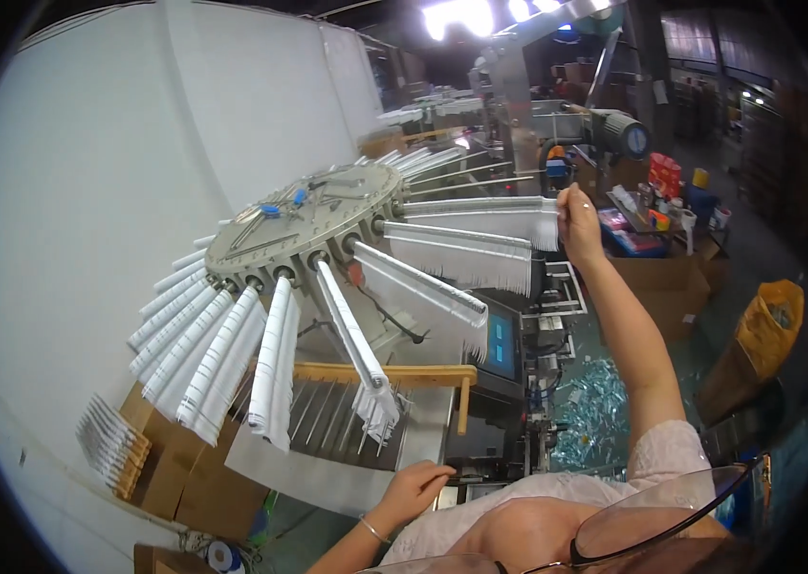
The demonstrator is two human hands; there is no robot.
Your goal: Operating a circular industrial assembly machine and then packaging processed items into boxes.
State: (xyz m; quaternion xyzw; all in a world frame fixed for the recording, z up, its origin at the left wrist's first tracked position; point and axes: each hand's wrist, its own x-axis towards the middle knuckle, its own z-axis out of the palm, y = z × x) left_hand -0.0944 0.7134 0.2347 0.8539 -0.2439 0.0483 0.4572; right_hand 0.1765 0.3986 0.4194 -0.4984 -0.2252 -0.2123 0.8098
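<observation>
A round metal turntable (304, 215) carries rods all round its rim, and bundles of thin white sheets (461, 251) hang from them with loose, fringed edges. At the far right of the wheel, my right hand (579, 225) is closed around the outer end of one white bundle (495, 212), arm stretched out. My left hand (415, 490) is low, close to my body, beside the machine's near edge. Its fingers are bent and pressed together; whether anything is in them is hidden. Another white bundle (351, 325) droops from its rod toward my left hand.
Below the wheel are a wooden bar (380, 374) and a control screen (502, 342). Shiny scraps (593, 413) lie on the floor. Right of my arm stand a cardboard box (657, 292) and a yellow-topped sack (769, 320). A rack of rods (112, 445) leans at left.
</observation>
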